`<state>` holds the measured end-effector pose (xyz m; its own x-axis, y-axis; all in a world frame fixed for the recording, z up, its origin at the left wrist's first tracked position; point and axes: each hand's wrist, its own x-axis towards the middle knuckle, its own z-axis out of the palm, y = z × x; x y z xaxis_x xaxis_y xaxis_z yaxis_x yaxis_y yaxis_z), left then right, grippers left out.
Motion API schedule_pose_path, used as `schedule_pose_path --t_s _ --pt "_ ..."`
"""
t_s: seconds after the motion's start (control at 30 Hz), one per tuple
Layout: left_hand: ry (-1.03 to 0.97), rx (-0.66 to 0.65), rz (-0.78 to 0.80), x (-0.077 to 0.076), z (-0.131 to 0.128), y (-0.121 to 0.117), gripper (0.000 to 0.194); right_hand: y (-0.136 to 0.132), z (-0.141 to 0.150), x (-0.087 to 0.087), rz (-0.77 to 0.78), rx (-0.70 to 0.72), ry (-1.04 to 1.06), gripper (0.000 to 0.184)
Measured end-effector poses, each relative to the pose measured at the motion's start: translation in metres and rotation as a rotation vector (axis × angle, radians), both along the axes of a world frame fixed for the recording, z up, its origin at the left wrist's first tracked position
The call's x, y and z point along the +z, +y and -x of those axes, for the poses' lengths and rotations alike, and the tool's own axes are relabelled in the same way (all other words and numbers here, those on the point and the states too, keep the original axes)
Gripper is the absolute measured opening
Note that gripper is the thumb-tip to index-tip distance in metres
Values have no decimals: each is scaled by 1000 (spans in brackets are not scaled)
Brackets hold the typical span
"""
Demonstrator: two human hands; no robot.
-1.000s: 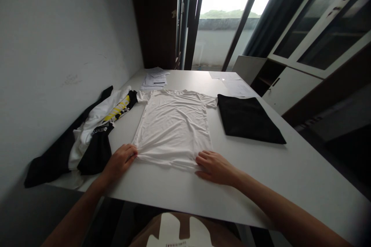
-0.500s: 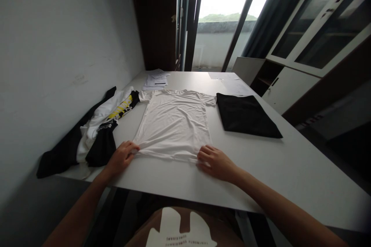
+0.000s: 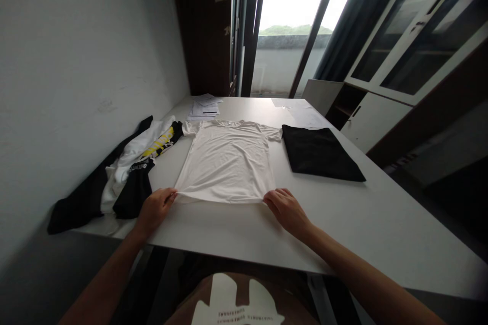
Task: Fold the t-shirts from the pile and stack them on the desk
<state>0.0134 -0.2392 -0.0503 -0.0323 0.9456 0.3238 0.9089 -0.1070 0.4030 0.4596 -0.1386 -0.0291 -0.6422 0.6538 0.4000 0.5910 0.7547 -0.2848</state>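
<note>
A white T-shirt (image 3: pixel 229 162) lies spread on the white table (image 3: pixel 328 223), its collar toward the window and its hem toward me. My left hand (image 3: pixel 155 209) pinches the hem's left corner. At the right corner of the hem, my right hand (image 3: pixel 286 211) is closed on the fabric. Between the two hands the hem is drawn fairly straight and looks slightly raised off the tabletop. Soft wrinkles run across the shirt's body. Both short sleeves lie stretched out to the sides.
Right of the shirt lies a folded black cloth (image 3: pixel 320 152). A heap of black, white and yellow-printed clothes (image 3: pixel 125 172) rests along the left wall. Papers (image 3: pixel 204 107) sit at the back left, with more sheets (image 3: pixel 301 111) at the back right. Cabinets (image 3: pixel 381 116) stand beyond the table's right edge.
The hem has been pulled straighter and lifted slightly between my hands. My right hand has moved a little to the right and away from me; my left has shifted slightly left.
</note>
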Motion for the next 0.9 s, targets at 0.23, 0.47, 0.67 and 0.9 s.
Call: schedule_pose_path --t_s 0.23,0.47,0.67,0.9 --pt "115 -2 27 6 -6 1 11 9 -9 -6 0 129 -112 24" --pt "204 159 -45 5 -7 -3 14 14 -15 1 -96 149 -310 2" --pt "379 267 -61 7 -8 -4 6 17 -21 4 -215 -178 -304 19" --pt "254 359 -72 8 -1 -11 20 17 -30 7 -199 -373 -229 18"
